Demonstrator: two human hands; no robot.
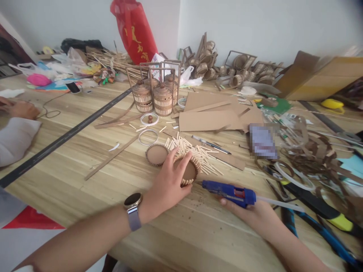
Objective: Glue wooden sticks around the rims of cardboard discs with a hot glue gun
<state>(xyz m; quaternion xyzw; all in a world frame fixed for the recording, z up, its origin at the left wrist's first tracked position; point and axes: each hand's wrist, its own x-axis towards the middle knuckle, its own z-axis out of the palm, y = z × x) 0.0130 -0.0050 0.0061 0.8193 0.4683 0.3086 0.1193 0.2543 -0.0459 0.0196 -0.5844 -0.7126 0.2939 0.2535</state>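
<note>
Forearms (93, 228), then hands (166, 185): basket (191, 170) in left, glue gun (225, 190) in right (252, 215).

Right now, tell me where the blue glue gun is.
In the head view, the blue glue gun is right of centre, in the right hand, pointing toward the stick-ringed cup the left hand holds.

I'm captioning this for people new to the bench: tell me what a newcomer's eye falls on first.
The big red bag with yellow characters likely catches the eye first, at the back before the white wall. Next is the blue glue gun in the right grip, its tip close to the round stick-edged piece held in the left grip. Behind them, lidded baskets with tall rectangular handles stand clustered left of the cardboard sheets.
</note>
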